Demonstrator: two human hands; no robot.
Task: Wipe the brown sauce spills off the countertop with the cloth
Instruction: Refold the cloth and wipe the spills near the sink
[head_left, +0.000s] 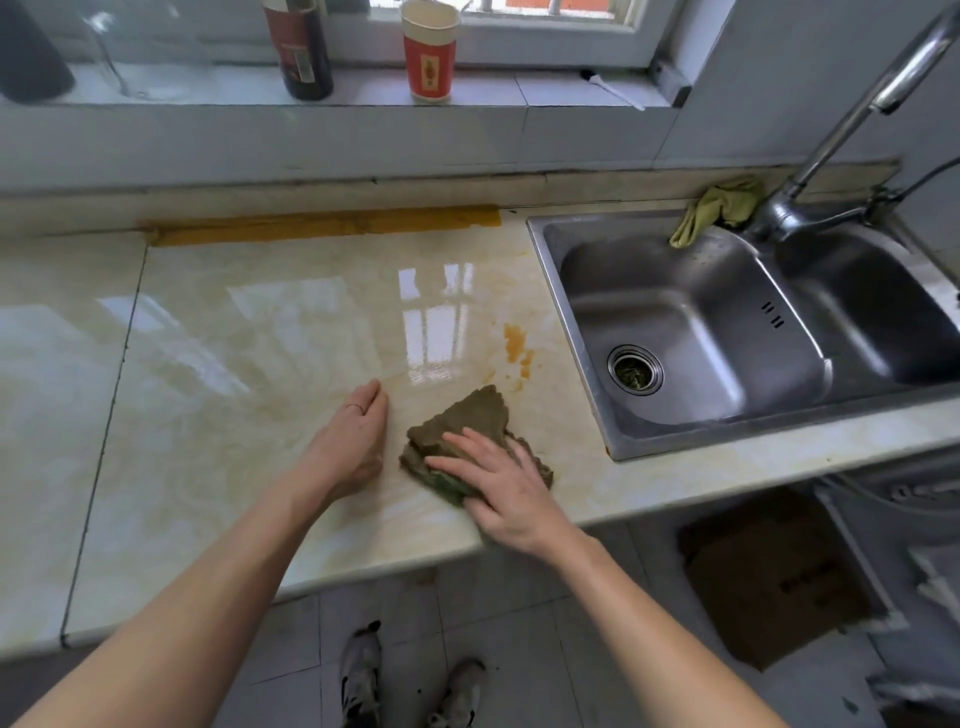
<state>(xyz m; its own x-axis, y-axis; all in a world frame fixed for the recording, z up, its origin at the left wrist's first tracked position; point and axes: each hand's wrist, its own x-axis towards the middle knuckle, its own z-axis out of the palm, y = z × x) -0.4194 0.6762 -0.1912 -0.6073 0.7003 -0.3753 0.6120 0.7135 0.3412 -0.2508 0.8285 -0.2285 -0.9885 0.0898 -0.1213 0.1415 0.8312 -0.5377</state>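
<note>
A folded brown-green cloth lies on the pale marble countertop near its front edge. My right hand presses flat on the cloth's near side with straight, spread fingers. My left hand rests on its edge on the counter just left of the cloth, fingers straight, holding nothing. A brown sauce spill streaks the counter beyond the cloth, close to the sink. Fainter brownish smears surround it.
A steel double sink with a tap lies to the right, a yellow-green rag on its back rim. Orange tape runs along the back wall. A dark bottle and a paper cup stand on the windowsill.
</note>
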